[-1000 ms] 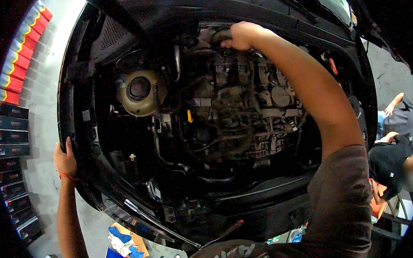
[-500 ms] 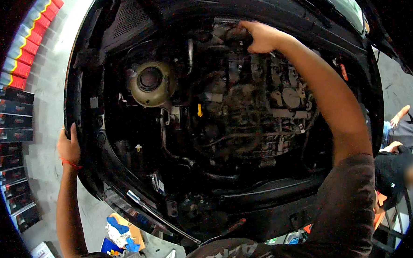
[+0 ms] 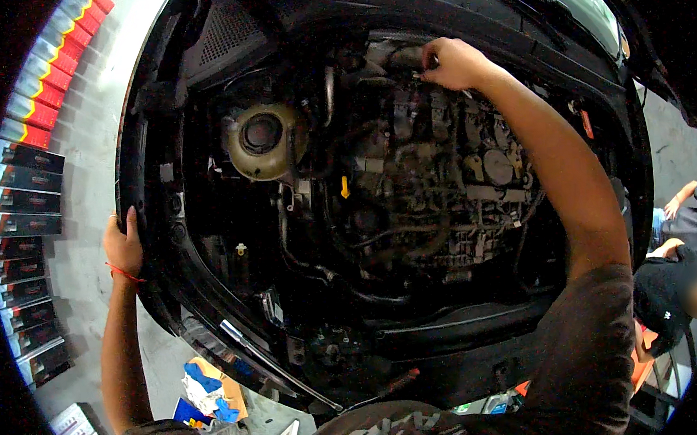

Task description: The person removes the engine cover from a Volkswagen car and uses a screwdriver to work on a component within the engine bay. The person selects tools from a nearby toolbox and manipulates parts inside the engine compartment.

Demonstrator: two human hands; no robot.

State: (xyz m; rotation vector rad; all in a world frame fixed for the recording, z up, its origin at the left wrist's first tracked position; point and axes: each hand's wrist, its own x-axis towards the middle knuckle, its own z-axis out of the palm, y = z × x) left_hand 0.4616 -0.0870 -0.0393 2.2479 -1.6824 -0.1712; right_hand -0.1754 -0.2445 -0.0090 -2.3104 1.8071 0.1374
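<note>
A car's engine bay lies open below me, its dark engine (image 3: 433, 174) in the middle. My right hand (image 3: 455, 64) is at the far side of the engine. Its fingers are curled together beside a metal-coloured cover (image 3: 391, 55), and what they hold, if anything, is too dark to make out. At the far left, my left hand (image 3: 123, 243) grips the fender edge (image 3: 130, 185), with the thumb on top. A round, yellowish coolant reservoir (image 3: 262, 155) with a dark cap stands left of the engine. A yellow dipstick handle (image 3: 344, 188) is near the engine's left side.
A long chrome-coloured ratchet-like tool (image 3: 273, 363) lies along the front left edge, and a red-tipped tool (image 3: 404, 378) lies nearby. Stacked dark boxes (image 3: 28, 203) and red containers (image 3: 57, 79) line the left floor. Another person (image 3: 664, 299) is at the right.
My right hand has shifted slightly right and its fingers have drawn closer together. The whole view has moved a little. My left hand stays on the fender edge.
</note>
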